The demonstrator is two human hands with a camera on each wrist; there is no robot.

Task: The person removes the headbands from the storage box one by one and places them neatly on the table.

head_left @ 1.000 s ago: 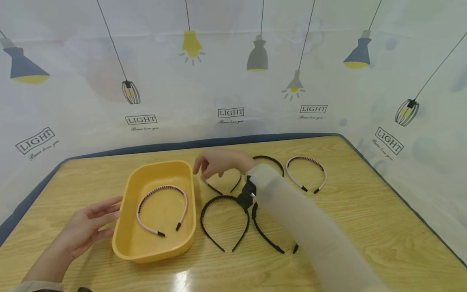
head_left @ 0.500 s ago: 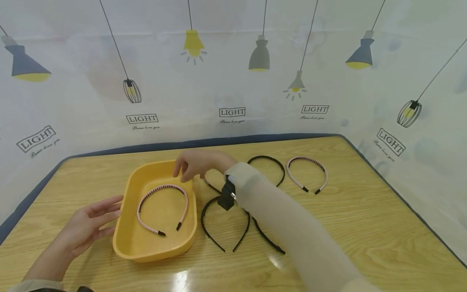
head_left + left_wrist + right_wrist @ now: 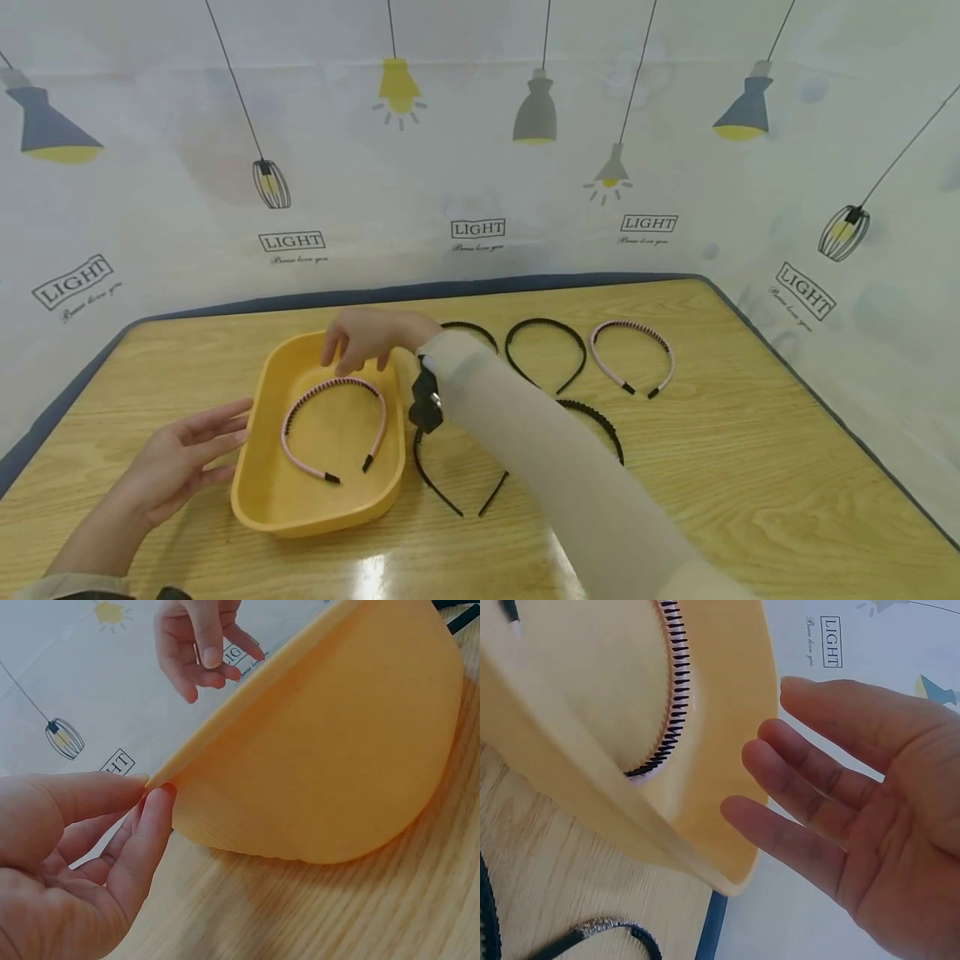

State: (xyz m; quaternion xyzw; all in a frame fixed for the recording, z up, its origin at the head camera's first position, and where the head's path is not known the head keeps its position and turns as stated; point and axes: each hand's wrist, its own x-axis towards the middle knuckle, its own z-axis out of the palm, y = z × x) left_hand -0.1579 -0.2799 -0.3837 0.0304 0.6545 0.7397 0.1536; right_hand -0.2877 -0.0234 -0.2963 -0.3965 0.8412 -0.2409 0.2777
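Note:
A yellow plastic basin (image 3: 243, 504) stands on the table with a pink headband (image 3: 283, 433) lying inside it, black teeth along its inner edge. My left hand (image 3: 176, 462) is at the basin's left side, fingers extended, fingertips touching the rim. In the left wrist view the thumb and a finger come together right at that rim. My right hand (image 3: 363, 337) is over the basin's far right part, near the top of the pink headband. The right wrist view shows its fingers (image 3: 780, 836) spread and loosely bent, with nothing between them.
Right of the basin lie several headbands: a black one (image 3: 437, 492) partly under my right arm, another black one (image 3: 600, 419), a black one (image 3: 562, 322) at the back, and a pink one (image 3: 637, 325). A headband with a glittery part (image 3: 600, 924) lies beside the basin. A printed backdrop borders the table.
My right hand has moved left, from beside the basin's right rim to over its inside. The left hand, the basin and the pink headband in it have stayed put.

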